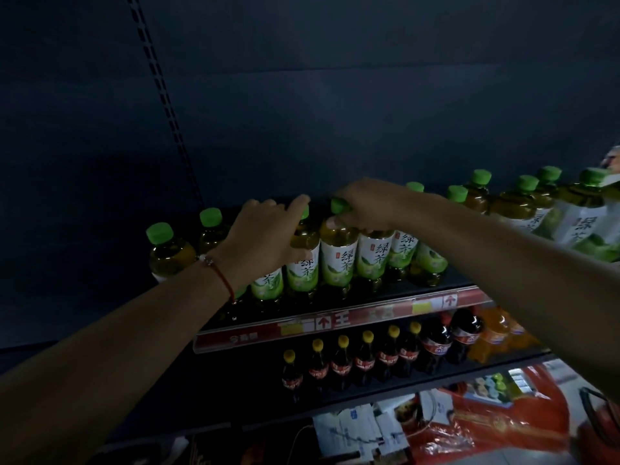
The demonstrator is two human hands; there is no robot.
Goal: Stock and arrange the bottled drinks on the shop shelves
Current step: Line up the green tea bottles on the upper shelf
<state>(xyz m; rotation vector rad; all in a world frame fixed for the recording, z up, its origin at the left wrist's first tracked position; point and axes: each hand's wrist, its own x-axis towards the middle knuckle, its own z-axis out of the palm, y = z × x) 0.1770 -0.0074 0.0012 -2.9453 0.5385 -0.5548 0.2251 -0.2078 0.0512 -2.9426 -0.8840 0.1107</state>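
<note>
Several green tea bottles with green caps and white-green labels stand in rows on the upper dark shelf [335, 302]. My left hand [265, 236] wraps around one green tea bottle [303, 263] near the row's left, thumb on its label and fingers over its shoulder. My right hand [369, 204] grips the neck and cap of the neighbouring green tea bottle [339, 260], fingers curled over its top. Two more bottles [167, 251] stand apart at the far left of the shelf.
The shelf below holds cola bottles [362, 359] with yellow caps, larger cola bottles [464, 330] and orange drinks [496, 330]. A red price strip [335, 322] runs along the upper shelf edge. Red plastic bags [486, 427] and papers lie on the floor. A dark back panel rises above.
</note>
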